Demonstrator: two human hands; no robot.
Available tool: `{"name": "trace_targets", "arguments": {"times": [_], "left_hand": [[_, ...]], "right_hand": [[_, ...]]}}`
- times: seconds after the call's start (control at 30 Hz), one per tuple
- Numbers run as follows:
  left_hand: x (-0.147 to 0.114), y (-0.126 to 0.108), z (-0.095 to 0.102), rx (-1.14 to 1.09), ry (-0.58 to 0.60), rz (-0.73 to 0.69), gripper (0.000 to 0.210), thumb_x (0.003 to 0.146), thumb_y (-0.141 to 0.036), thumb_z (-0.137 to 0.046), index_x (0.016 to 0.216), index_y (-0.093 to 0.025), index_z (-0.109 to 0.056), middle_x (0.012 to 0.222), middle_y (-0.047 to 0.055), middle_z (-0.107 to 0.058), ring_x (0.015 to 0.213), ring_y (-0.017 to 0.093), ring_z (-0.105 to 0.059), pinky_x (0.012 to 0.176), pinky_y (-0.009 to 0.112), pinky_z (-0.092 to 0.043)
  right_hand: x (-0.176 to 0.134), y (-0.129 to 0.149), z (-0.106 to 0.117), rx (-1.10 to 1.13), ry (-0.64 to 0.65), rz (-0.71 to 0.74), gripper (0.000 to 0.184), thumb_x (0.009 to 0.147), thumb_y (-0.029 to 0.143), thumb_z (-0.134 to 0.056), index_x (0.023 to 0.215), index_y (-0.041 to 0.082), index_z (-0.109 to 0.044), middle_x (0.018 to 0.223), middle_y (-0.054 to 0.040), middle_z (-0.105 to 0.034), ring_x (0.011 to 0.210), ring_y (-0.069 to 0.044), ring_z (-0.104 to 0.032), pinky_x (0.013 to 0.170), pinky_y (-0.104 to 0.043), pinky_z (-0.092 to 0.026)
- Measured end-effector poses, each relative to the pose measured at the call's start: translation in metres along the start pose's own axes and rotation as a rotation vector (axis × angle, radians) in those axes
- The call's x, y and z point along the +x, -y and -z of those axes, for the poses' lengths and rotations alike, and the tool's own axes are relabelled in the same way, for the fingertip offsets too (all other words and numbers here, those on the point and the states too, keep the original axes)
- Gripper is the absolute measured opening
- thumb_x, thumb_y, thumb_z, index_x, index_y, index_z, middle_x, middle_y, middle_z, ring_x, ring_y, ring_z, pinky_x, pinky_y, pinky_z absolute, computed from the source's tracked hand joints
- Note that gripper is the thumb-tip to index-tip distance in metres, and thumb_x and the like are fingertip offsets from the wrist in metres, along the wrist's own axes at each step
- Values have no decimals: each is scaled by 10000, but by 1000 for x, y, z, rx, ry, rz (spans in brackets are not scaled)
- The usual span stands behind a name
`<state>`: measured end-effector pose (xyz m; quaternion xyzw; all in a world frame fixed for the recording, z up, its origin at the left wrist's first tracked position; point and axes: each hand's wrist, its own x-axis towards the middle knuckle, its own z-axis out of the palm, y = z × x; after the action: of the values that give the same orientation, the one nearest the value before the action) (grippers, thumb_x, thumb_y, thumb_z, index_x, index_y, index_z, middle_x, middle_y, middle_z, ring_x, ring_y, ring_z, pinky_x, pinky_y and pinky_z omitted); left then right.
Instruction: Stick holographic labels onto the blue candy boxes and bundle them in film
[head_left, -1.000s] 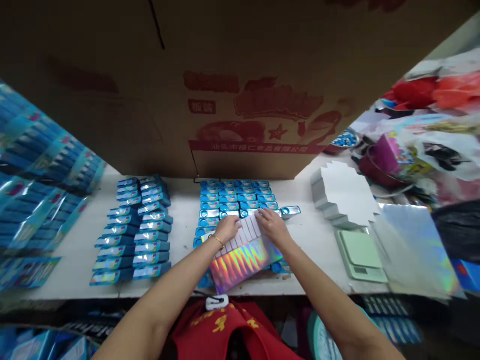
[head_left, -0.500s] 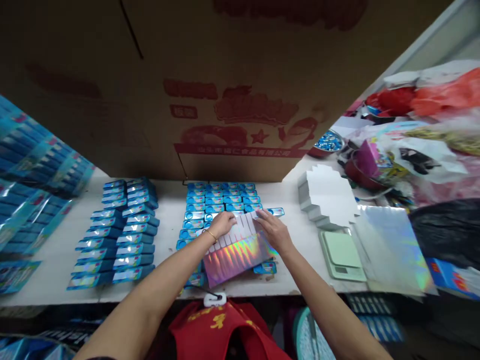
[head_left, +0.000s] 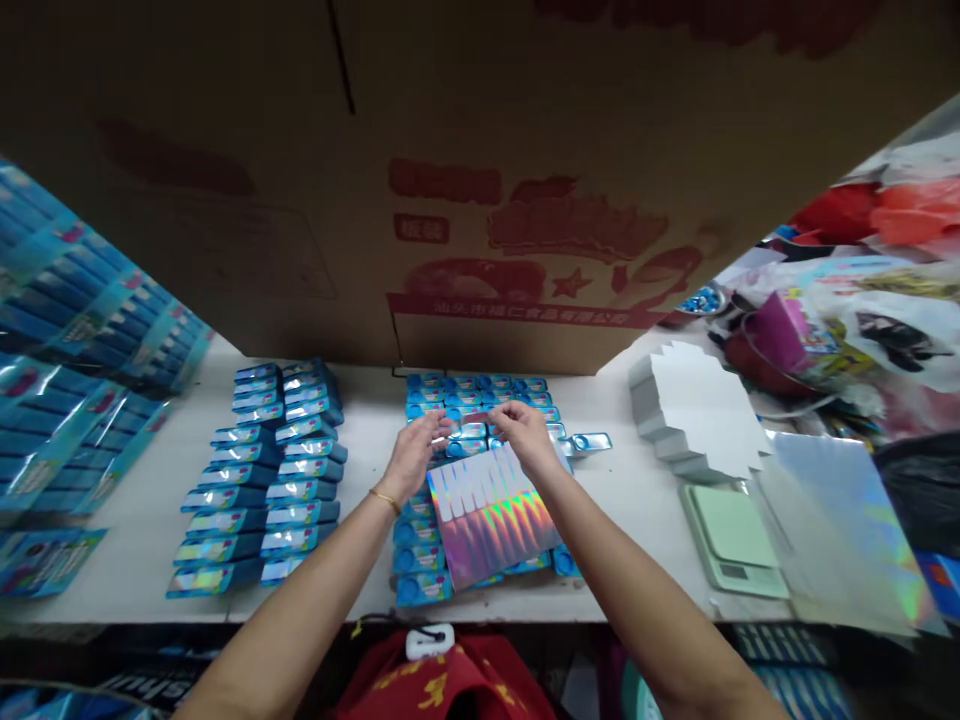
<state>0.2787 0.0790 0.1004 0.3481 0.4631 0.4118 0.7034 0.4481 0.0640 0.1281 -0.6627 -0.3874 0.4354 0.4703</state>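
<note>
My right hand (head_left: pixel 525 435) pinches one end of a thin, dark sticker strip (head_left: pixel 472 418) above the rows of small blue packs (head_left: pixel 424 558). Close to the strip's other end is my left hand (head_left: pixel 418 450), its fingers stretched and slightly apart; whether they touch the strip is unclear. Below both hands, a shiny rainbow-coloured sticker sheet (head_left: pixel 491 525) lies slanted across the packs, with white slots along its upper part. Beyond my right hand, one blue pack (head_left: pixel 592 442) sticks out sideways from the rows.
A large cardboard box (head_left: pixel 480 340) stands behind the packs. Stacked blue packs (head_left: pixel 300 490) fill the left side, beside wrapped bundles (head_left: pixel 67 430). To the right are white cut-out cards (head_left: pixel 705 405), a green scale (head_left: pixel 735 530) and clear shiny sheets (head_left: pixel 840 520).
Both hands have come off the sticker sheet and moved up, and a thin strip now shows between them. The sheet lies on the packs. The view has shifted left.
</note>
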Motion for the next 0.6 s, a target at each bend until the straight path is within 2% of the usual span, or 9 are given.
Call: {"name": "trace_targets", "arguments": {"times": [0.1, 0.2, 0.3, 0.47, 0.6], "left_hand": [[5, -10, 20, 40, -59, -11, 477, 629, -384, -681, 1028, -140, -585, 939, 67, -620, 799, 134, -574, 665, 238, -437], [19, -11, 35, 97, -154, -25, 430, 607, -315, -694, 977, -116, -603, 788, 38, -625, 693, 106, -558, 610, 216, -416], [39, -8, 51, 134, -229, -71, 356, 614, -278, -665, 924, -110, -613, 710, 17, -616, 619, 89, -540, 601, 221, -416], [87, -3, 81, 169, -287, -192, 431, 578, -236, -666, 978, -109, -569, 688, 11, -632, 628, 111, -574, 630, 240, -438], [132, 4, 100, 245, -347, -220, 389, 559, -200, -653, 933, -113, -587, 630, 8, -637, 597, 132, -589, 618, 251, -450]], "right_hand": [[9, -14, -31, 144, 44, -132, 226, 595, 377, -609, 624, 158, -561, 561, 11, -571, 493, -104, -500, 442, -202, -338], [12, -20, -53, 192, 77, -198, 256, 558, 388, -645, 630, 154, -569, 583, 6, -586, 491, -103, -506, 432, -198, -333], [22, -27, -75, 172, 52, -163, 258, 561, 395, -647, 634, 156, -584, 555, 18, -569, 501, -109, -508, 441, -201, -336], [60, -41, -112, -37, -105, 9, 244, 624, 385, -584, 651, 149, -635, 618, -8, -622, 601, -134, -552, 559, -221, -404], [91, -48, -132, -343, -129, 48, 256, 693, 359, -523, 731, 158, -677, 714, -33, -668, 683, -158, -591, 617, -225, -413]]}}
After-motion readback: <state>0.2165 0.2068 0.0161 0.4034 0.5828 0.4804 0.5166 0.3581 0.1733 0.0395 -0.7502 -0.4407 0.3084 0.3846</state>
